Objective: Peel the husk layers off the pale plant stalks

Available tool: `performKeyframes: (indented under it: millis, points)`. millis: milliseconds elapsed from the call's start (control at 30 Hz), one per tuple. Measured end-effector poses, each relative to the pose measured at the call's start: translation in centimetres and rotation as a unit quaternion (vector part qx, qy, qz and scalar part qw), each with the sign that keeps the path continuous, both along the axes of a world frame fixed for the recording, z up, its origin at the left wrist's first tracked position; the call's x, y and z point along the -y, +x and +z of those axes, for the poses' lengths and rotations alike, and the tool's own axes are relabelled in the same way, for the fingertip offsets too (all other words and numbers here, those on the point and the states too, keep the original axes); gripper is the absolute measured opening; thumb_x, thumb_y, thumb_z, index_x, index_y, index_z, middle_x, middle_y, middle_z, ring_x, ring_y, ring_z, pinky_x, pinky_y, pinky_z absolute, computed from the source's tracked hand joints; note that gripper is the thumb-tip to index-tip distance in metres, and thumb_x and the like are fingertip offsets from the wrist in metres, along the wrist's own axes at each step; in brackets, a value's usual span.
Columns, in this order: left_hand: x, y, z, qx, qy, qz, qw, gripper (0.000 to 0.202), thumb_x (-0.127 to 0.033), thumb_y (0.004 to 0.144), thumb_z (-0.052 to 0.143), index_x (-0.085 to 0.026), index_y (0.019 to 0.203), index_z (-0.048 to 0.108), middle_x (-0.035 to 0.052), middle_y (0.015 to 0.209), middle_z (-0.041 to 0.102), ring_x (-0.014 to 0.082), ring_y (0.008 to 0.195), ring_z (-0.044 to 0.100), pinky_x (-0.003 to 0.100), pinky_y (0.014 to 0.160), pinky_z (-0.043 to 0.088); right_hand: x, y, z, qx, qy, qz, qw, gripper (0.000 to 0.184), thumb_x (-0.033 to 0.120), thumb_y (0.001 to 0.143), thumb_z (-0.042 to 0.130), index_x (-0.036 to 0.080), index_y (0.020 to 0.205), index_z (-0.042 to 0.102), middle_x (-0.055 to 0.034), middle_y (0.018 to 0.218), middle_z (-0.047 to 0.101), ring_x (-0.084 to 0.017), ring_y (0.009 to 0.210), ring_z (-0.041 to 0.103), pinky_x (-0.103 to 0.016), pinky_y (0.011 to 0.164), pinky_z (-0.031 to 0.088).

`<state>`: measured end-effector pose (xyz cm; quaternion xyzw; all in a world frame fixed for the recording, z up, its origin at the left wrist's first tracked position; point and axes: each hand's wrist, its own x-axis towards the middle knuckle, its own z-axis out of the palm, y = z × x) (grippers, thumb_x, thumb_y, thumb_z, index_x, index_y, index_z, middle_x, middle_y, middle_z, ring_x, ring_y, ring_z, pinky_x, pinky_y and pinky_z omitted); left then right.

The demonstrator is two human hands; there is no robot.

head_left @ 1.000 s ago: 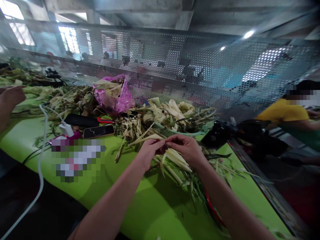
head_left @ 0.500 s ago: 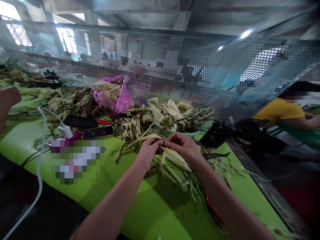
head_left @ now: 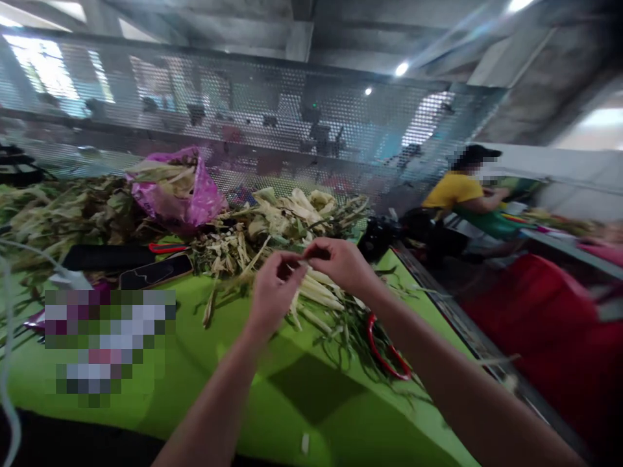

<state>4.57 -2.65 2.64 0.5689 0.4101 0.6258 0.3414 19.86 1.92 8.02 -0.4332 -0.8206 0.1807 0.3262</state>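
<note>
My left hand [head_left: 277, 285] and my right hand [head_left: 338, 263] meet above the green tabletop [head_left: 214, 376], fingertips pinched together. Whatever lies between the fingers is too small and blurred to make out. Just below the hands is a bundle of pale husk strips [head_left: 318, 293], with thin green strands [head_left: 341, 344] trailing beside it. A red loop-shaped handle [head_left: 382, 350], perhaps of scissors, rests among these strands near my right forearm. Behind the hands lies a heap of dried, pale yellow husks [head_left: 296, 211].
A pink plastic bag [head_left: 195, 201] of husks stands before a perforated metal screen [head_left: 233, 136]. Left are a phone [head_left: 156, 271], a black flat object [head_left: 107, 257], a red-handled tool [head_left: 168, 248] and a white cable [head_left: 7, 363]. Beyond the right table edge sits a person in yellow [head_left: 452, 189].
The view has swung to the right, so the table things sit further left. A husk strip seen at my fingers earlier no longer shows there. Both hands stay pinched together.
</note>
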Motion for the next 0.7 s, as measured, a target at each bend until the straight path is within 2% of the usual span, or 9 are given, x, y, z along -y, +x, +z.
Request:
performKeyframes:
  millis: [67,100,167,267,367,433,500,600,700]
  points:
    - [-0.1,-0.5,0.1,-0.088,0.067,0.109,0.988,0.023,-0.032,0.078,0.063,-0.019,0.096,0.062,0.0073,0.099,0.063,0.0189,0.092,0.055,0.031,0.081,0.042,1.0,-0.3,0.8,-0.025,-0.015,0.027,0.999,0.013,0.014,0.07,0.057,0.017,0.079,0.066,0.0014,0.07,0.063,-0.013,0.066,0.054,-0.023,0.063,0.041]
    - [-0.2,-0.7,0.1,-0.133,0.079,0.105,0.982,0.02,-0.032,0.079,0.062,-0.019,0.095,0.063,0.0073,0.098,0.064,0.0201,0.095,0.054,0.033,0.086,0.04,1.5,-0.5,1.2,-0.038,-0.03,0.041,0.998,0.012,0.014,0.07,0.058,0.016,0.08,0.065,0.0019,0.068,0.061,-0.012,0.064,0.053,-0.023,0.061,0.04]
    - [-0.4,-0.8,0.0,-0.16,0.075,0.061,0.982,0.016,-0.033,0.083,0.057,-0.019,0.086,0.065,0.0053,0.088,0.065,0.0189,0.089,0.055,0.031,0.083,0.04,2.4,-0.9,1.9,-0.058,-0.039,0.043,0.997,0.01,0.014,0.071,0.059,0.016,0.079,0.064,0.0024,0.067,0.058,-0.011,0.062,0.051,-0.023,0.06,0.04]
    - [-0.4,-0.7,-0.1,-0.097,0.02,-0.028,0.995,0.018,-0.035,0.083,0.056,-0.018,0.084,0.062,0.003,0.081,0.064,0.0153,0.077,0.055,0.026,0.069,0.041,3.3,-0.9,2.4,-0.08,-0.049,0.034,0.995,0.007,0.016,0.073,0.06,0.015,0.08,0.063,0.0024,0.067,0.057,-0.01,0.063,0.05,-0.023,0.061,0.04]
    - [-0.4,-0.5,-0.1,-0.03,-0.019,-0.072,0.997,0.016,-0.032,0.08,0.06,-0.017,0.082,0.058,0.0005,0.076,0.06,0.0124,0.07,0.053,0.022,0.063,0.04,4.0,1.3,2.0,-0.095,-0.072,0.017,0.993,0.023,0.024,0.078,0.06,0.017,0.099,0.061,0.0001,0.077,0.06,-0.012,0.069,0.055,-0.024,0.064,0.043]
    - [-0.4,-0.6,-0.1,-0.011,-0.024,-0.074,0.997,0.014,-0.031,0.079,0.061,-0.017,0.08,0.057,-0.0005,0.074,0.058,0.0115,0.068,0.052,0.022,0.063,0.04,4.7,4.0,1.2,-0.079,-0.074,-0.037,0.994,0.031,0.032,0.079,0.059,0.019,0.107,0.059,-0.0021,0.087,0.062,-0.014,0.073,0.057,-0.026,0.065,0.045]
    - [-0.5,-0.7,-0.3,0.0,-0.023,-0.065,0.998,0.014,-0.031,0.079,0.06,-0.017,0.08,0.058,-0.0004,0.073,0.058,0.0115,0.068,0.051,0.023,0.065,0.04,5.9,7.2,-0.1,0.011,-0.063,-0.141,0.988,0.028,0.037,0.082,0.056,0.019,0.104,0.061,-0.003,0.087,0.063,-0.016,0.074,0.057,-0.027,0.065,0.043]
    - [-0.7,-0.8,-0.5,0.015,-0.023,-0.051,0.998,0.015,-0.032,0.079,0.06,-0.017,0.079,0.059,0.0,0.073,0.059,0.012,0.069,0.052,0.023,0.066,0.04,8.1,10.9,-2.9,0.225,-0.121,-0.29,0.922,0.022,0.036,0.078,0.057,0.021,0.092,0.065,-0.0025,0.078,0.065,-0.017,0.07,0.056,-0.026,0.061,0.036]
    - [-1.0,-0.6,-0.9,0.056,-0.036,-0.057,0.996,0.015,-0.032,0.077,0.062,-0.017,0.079,0.059,-0.0002,0.072,0.059,0.0118,0.067,0.051,0.023,0.065,0.04,9.8,12.3,-5.9,0.248,-0.147,-0.319,0.903,0.033,0.024,0.065,0.064,0.018,0.098,0.064,-0.0023,0.075,0.064,-0.016,0.065,0.054,-0.025,0.056,0.032]
